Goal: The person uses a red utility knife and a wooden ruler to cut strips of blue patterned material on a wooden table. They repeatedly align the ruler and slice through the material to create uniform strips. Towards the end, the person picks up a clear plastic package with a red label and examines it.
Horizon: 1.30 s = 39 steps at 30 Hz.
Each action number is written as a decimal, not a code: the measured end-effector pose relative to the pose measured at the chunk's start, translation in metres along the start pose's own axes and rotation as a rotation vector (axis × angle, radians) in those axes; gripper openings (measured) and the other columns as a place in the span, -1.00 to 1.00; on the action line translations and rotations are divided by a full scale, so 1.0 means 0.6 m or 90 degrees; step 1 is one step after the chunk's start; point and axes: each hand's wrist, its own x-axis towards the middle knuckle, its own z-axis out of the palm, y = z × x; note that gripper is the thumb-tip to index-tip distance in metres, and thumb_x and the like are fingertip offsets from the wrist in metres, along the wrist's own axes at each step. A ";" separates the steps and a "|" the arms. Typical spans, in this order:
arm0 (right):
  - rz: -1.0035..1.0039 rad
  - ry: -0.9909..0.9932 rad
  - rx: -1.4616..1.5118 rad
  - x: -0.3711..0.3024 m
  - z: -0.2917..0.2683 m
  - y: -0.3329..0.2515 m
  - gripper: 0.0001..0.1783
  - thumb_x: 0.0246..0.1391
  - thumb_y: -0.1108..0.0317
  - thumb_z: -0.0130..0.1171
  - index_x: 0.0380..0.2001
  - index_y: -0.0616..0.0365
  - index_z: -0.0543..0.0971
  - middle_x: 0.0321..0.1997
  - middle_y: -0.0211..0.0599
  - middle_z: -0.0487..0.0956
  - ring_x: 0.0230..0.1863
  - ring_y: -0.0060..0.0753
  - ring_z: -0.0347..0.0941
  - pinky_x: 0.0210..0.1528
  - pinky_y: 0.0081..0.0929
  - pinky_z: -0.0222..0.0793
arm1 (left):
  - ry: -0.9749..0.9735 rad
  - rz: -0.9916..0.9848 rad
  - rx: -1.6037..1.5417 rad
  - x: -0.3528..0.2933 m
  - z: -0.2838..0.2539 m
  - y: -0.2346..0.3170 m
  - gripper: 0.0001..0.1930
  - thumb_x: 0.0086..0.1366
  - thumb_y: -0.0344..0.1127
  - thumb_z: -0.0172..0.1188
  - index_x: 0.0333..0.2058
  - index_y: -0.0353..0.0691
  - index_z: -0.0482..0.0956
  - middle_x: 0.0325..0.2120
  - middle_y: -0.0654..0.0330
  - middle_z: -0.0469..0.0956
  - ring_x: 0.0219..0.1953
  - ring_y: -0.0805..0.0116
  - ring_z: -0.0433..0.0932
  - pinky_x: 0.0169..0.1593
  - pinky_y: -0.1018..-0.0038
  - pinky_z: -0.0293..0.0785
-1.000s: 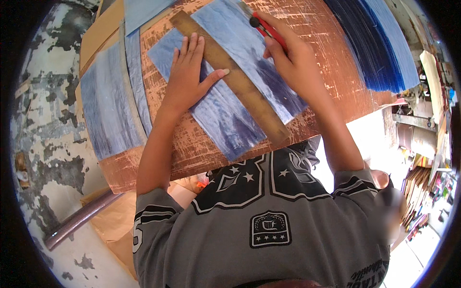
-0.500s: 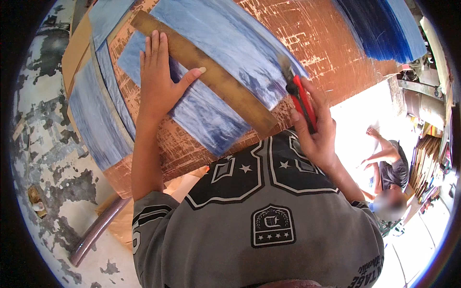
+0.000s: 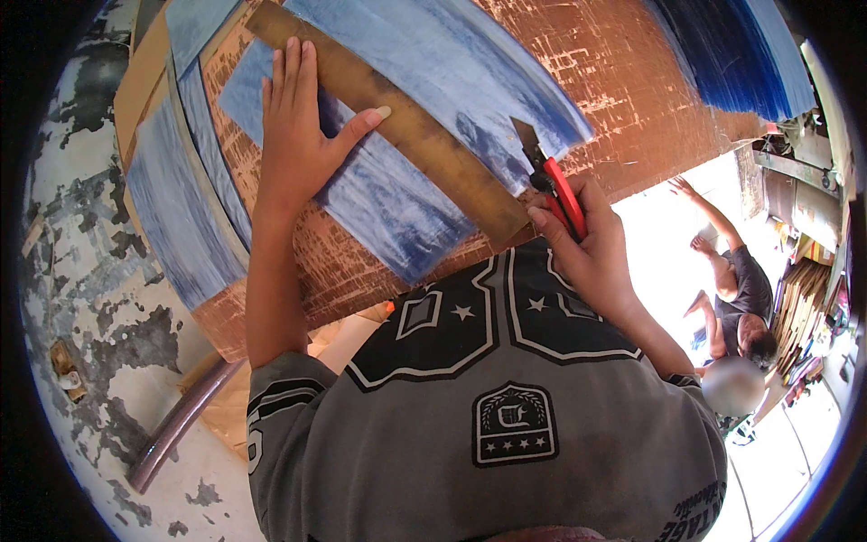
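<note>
Head view: red-and-black utility knife [image 3: 564, 191]

Brown straightedge [image 3: 420, 147] slants across blue-streaked sheeting [image 3: 433, 63]; red cutter [image 3: 564, 191] near one end, blade bare

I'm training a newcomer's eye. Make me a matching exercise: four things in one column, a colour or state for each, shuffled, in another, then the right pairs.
Things:
1. the left hand
2. the right hand
3. the long flat strip
4. the knife

Colours and states:
A. brownish, set slantwise
B. closed around a handle
C. red and black, blade bared
D. spread, thumb tip on brownish surface

Pairs: 1-D, 2-B, 3-A, 4-C
</note>
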 end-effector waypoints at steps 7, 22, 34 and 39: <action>0.130 -0.007 0.122 0.003 -0.001 -0.019 -0.67 0.36 0.32 0.43 0.05 0.12 0.52 -0.30 -0.46 0.63 -0.55 -0.67 0.44 -0.53 -0.58 0.39 | 0.000 0.004 0.009 -0.001 0.004 -0.006 0.25 0.30 0.52 0.31 0.55 -0.52 0.16 0.58 -0.39 0.10 0.67 -0.28 -0.03 0.65 -0.20 -0.20; 0.115 -0.001 0.061 0.006 0.000 -0.008 -0.67 0.32 0.33 0.45 0.01 0.15 0.56 -0.25 -0.40 0.69 -0.39 -0.54 0.56 -0.29 -0.46 0.48 | 0.002 0.001 0.007 0.000 0.003 -0.005 0.27 0.30 0.55 0.29 0.54 -0.55 0.16 0.57 -0.40 0.11 0.66 -0.33 -0.03 0.65 -0.20 -0.20; 0.018 0.058 -0.101 0.003 0.005 -0.006 -0.65 0.37 0.31 0.40 0.10 0.20 0.56 -0.22 -0.19 0.72 -0.17 -0.35 0.70 -0.02 -0.31 0.57 | 0.001 -0.019 0.014 0.000 -0.004 0.002 0.24 0.31 0.48 0.34 0.56 -0.50 0.13 0.60 -0.34 0.07 0.68 -0.24 -0.07 0.67 -0.14 -0.21; -0.099 0.077 -0.153 0.034 -0.020 -0.052 -0.61 0.55 0.30 0.15 0.32 0.17 0.47 -0.12 -0.05 0.76 -0.12 -0.20 0.75 -0.02 -0.24 0.61 | 0.007 -0.032 0.038 -0.009 0.008 -0.005 0.29 0.29 0.60 0.24 0.57 -0.47 0.11 0.61 -0.33 0.05 0.68 -0.24 -0.08 0.67 -0.14 -0.22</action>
